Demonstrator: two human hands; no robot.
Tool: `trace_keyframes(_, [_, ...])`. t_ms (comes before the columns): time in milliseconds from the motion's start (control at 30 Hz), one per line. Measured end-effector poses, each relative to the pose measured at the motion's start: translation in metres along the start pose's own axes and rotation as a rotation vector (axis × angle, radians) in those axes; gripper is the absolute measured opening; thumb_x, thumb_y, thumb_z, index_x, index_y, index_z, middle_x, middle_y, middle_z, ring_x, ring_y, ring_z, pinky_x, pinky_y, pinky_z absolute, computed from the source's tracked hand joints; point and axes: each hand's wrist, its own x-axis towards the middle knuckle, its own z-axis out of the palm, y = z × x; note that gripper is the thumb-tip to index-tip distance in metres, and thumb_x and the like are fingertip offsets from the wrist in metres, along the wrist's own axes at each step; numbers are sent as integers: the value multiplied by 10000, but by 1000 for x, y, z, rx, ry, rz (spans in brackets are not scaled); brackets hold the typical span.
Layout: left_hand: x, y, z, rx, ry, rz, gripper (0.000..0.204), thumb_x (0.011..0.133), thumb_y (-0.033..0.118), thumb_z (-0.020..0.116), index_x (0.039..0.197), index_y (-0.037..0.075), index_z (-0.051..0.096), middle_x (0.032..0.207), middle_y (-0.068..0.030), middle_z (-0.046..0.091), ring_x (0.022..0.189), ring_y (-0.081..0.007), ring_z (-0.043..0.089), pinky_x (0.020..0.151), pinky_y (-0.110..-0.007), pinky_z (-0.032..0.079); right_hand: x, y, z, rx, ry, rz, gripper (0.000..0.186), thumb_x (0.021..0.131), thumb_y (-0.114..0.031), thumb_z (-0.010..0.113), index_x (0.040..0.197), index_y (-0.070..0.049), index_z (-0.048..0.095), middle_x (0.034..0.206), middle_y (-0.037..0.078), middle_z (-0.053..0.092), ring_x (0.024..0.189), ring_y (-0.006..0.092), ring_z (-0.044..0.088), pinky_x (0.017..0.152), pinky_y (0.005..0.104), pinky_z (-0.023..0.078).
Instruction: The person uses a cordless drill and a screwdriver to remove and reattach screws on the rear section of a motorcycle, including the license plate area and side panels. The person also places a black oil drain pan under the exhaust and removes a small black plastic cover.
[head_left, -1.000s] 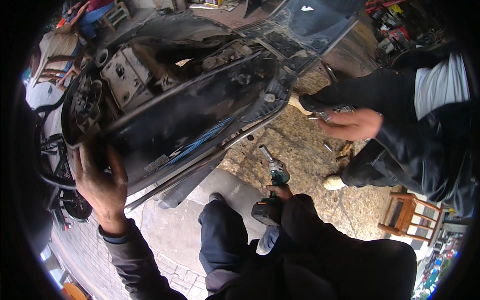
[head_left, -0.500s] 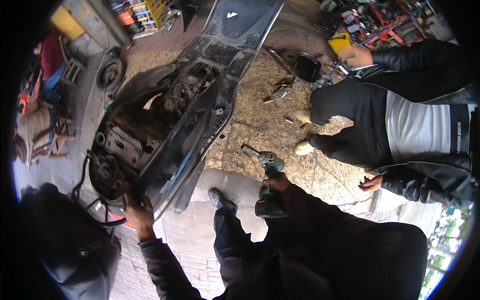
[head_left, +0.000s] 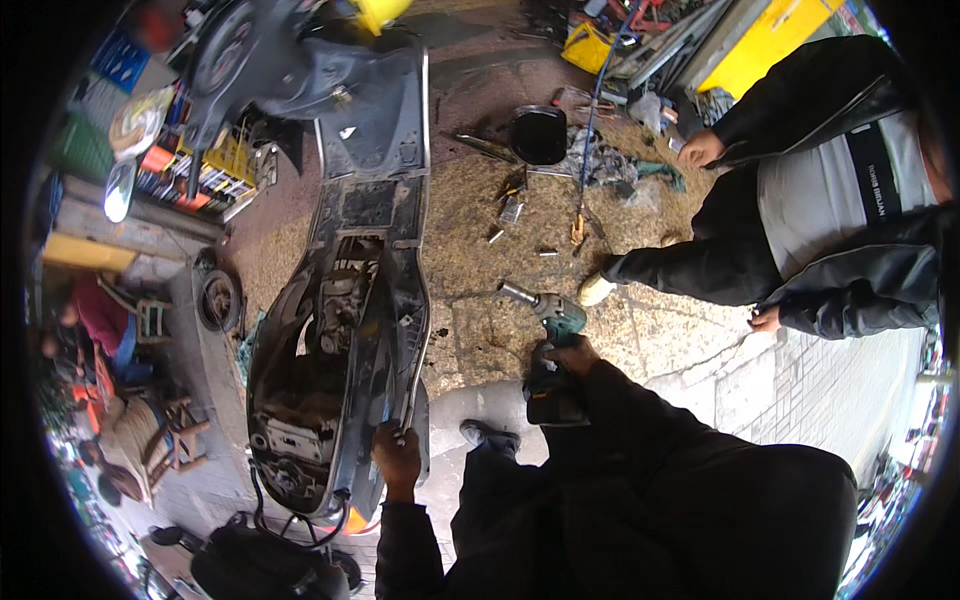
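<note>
My right hand [head_left: 575, 355] grips a green and black cordless impact wrench [head_left: 562, 318] by its handle; its long silver socket [head_left: 517, 292] points up and left. My left hand [head_left: 397, 462] is closed at the lower end of the scooter's pale side trim [head_left: 424, 350]; what lies inside its fingers is hidden. The scooter [head_left: 352, 205] stands left of the wrench with its seat off. Its open body shows the dirty engine [head_left: 343, 310] and a rear bracket [head_left: 295, 437].
A person in a black jacket [head_left: 850, 290] is at the right. A black pan [head_left: 538, 135], an orange-handled screwdriver [head_left: 578, 230] and loose sockets [head_left: 495, 236] lie on the stained ground. A tyre [head_left: 220, 298] lies at left, near seated people [head_left: 105, 320]. A second dark scooter [head_left: 255, 560] stands lower left.
My view has swung, bringing the handlebars into sight. My left hand has gone from the scooter's rear end to its right side edge and closed. The impact wrench stays in my right hand.
</note>
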Motion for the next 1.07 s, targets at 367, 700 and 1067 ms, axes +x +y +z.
trace_keyframes(367, [179, 141, 161, -57, -212, -32, 218, 798, 133, 681, 981, 23, 640, 824, -130, 694, 765, -272, 693, 684, -363, 539, 102, -127, -137, 155, 283, 274, 308, 739, -93, 781, 976, -10, 603, 692, 70, 596, 513, 171, 560, 439, 344, 457])
trace_keyframes(700, [415, 200, 367, -368, -569, -556, 238, 883, 172, 666, 1045, 6, 609, 805, -62, 624, 653, -155, 623, 534, -323, 467, 253, -163, -249, 342, 528, 338, 259, 762, -56, 736, 966, -27, 578, 675, 42, 556, 517, 160, 531, 457, 331, 461])
trace_keyframes(1067, [594, 219, 621, -378, -729, -828, 264, 880, 231, 651, 1099, 94, 599, 902, -65, 662, 725, -177, 660, 587, -323, 521, 532, -124, -356, 280, 620, 480, 264, 781, -108, 708, 975, 4, 569, 710, 65, 581, 518, 171, 548, 458, 328, 469])
